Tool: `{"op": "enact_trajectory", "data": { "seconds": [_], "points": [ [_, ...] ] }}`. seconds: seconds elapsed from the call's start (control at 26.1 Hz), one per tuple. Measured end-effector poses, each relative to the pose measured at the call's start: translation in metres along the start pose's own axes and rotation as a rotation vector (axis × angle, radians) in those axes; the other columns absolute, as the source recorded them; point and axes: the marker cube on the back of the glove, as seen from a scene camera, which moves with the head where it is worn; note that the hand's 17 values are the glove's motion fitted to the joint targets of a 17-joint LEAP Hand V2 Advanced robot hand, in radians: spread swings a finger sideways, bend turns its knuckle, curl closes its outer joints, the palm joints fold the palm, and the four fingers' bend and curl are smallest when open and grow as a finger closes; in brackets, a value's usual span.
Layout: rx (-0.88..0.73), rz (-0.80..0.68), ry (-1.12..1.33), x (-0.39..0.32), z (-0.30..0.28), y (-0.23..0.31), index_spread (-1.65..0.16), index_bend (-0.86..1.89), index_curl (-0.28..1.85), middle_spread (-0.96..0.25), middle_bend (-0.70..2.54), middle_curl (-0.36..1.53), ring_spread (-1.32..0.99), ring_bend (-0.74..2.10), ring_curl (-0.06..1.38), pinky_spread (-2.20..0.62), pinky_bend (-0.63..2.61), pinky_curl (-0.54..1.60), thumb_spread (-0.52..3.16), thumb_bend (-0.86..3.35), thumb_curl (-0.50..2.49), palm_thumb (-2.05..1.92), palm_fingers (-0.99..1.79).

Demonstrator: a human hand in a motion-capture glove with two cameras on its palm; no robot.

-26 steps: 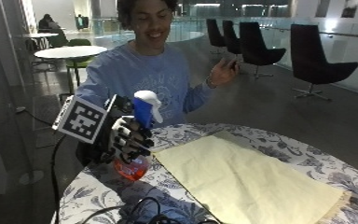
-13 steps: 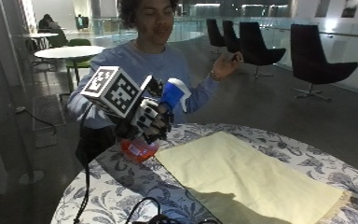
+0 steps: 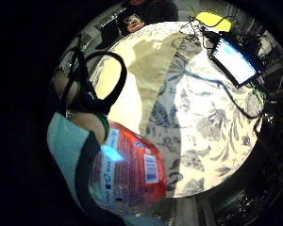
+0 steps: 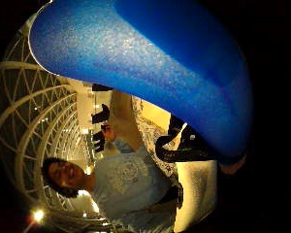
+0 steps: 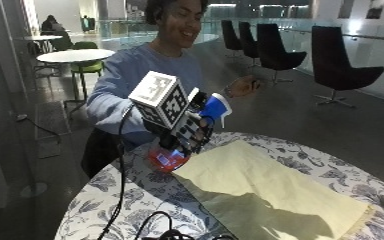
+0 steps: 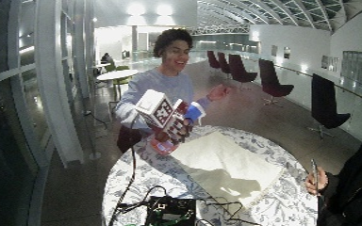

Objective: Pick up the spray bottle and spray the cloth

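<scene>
Gloved right hand [image 5: 191, 131] around spray bottle [image 5: 179, 145], above cloth [image 5: 272, 192] edge.

floor: dark, glossy | seating: black swivel chairs [image 5: 344, 65] along glass railing | round white table [image 5: 80, 55] behind | ceiling: arched lattice, lit

A round table [image 5: 145, 192] with a white top patterned in blue-grey flowers carries a pale yellow cloth [image 5: 265, 187] spread flat across its middle, black cables [image 5: 155, 227] trailing over its near side, and a small black device with a lit screen [image 3: 233, 61] beside them.
</scene>
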Motion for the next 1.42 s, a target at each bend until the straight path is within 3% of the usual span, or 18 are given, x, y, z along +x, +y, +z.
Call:
{"op": "enact_trajectory", "data": {
  "seconds": [0.96,1.42],
  "points": [
    [-0.099,0.013,0.027,-0.018,0.031,-0.038,-0.22,0.10,0.25,-0.09,0.42,0.50,-0.04,0.63,0.43,-0.07,0.45,0.40,0.94,-0.02,0.56,0.86,1.14],
    [-0.034,-0.061,-0.151,-0.056,0.061,-0.056,-0.23,0.10,0.24,-0.09,0.43,0.50,-0.04,0.63,0.43,-0.07,0.45,0.39,0.94,-0.02,0.56,0.85,1.13]
  ]
}}
